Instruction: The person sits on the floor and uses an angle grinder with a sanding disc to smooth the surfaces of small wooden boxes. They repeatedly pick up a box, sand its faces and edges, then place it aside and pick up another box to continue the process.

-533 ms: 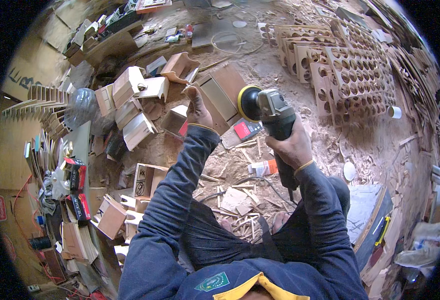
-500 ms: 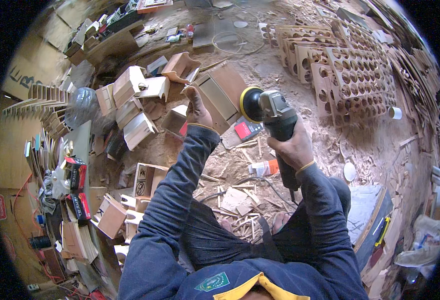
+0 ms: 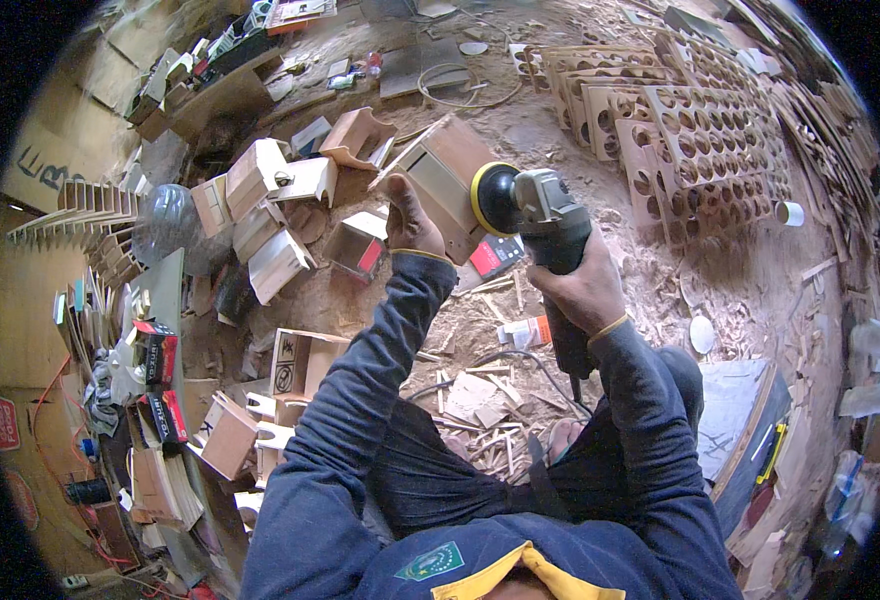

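My left hand [image 3: 415, 224] grips the near left side of a wooden box [image 3: 450, 172], its thumb pointing up and its other fingers hidden. The box is held tilted, with a dark slot along its pale left face. My right hand [image 3: 582, 288] is wrapped round the grey-black body of a disc sander [image 3: 555, 225]. The sander's round pad [image 3: 494, 198], black with a yellow edge, is against or very close to the box's right side; I cannot tell whether they touch. A red and dark carton [image 3: 497, 254] lies under the box.
Several wooden boxes [image 3: 260, 172] lie at the left. Wooden panels with rows of round holes [image 3: 710, 140] lean at the far right. A cord [image 3: 525, 357], wood scraps [image 3: 480, 400] and an orange-white tube [image 3: 526, 332] are before my legs. A board [image 3: 735, 410] stands beside my right knee.
My left hand has moved a little to the right with the box, which has turned slightly. The sander has shifted slightly to the left and stays beside the box.
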Tool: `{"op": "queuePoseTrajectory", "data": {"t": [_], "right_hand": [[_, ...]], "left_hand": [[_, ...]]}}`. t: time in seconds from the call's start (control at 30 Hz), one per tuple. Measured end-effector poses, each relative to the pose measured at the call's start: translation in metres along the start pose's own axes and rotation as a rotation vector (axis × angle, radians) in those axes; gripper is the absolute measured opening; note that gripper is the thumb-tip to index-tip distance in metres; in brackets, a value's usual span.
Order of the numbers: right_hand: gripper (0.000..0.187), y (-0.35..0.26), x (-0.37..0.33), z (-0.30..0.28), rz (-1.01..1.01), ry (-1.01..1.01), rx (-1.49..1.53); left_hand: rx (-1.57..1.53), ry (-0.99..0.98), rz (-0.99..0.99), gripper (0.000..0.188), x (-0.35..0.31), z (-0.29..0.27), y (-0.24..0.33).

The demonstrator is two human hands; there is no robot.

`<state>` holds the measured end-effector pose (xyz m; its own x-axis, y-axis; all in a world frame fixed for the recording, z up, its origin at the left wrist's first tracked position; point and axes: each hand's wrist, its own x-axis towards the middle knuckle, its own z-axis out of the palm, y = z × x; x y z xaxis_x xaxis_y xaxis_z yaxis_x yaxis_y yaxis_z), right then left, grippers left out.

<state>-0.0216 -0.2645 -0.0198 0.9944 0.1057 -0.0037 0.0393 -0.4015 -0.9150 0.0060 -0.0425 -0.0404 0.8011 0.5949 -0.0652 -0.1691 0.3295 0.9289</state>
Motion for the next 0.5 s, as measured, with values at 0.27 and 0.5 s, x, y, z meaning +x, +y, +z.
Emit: {"op": "queuePoseTrajectory", "data": {"t": [0.27, 0.5], "right_hand": [[0.069, 0.016, -0.004, -0.006, 0.003, 0.006, -0.125], [0.044, 0.031, 0.002, -0.015, 0.121, 0.081, 0.006]], "left_hand": [[0.05, 0.175, 0.12, 0.094, 0.019, -0.011, -0.002], [-0.194, 0.051, -0.012, 0.077, 0.054, -0.04, 0.013]]}}
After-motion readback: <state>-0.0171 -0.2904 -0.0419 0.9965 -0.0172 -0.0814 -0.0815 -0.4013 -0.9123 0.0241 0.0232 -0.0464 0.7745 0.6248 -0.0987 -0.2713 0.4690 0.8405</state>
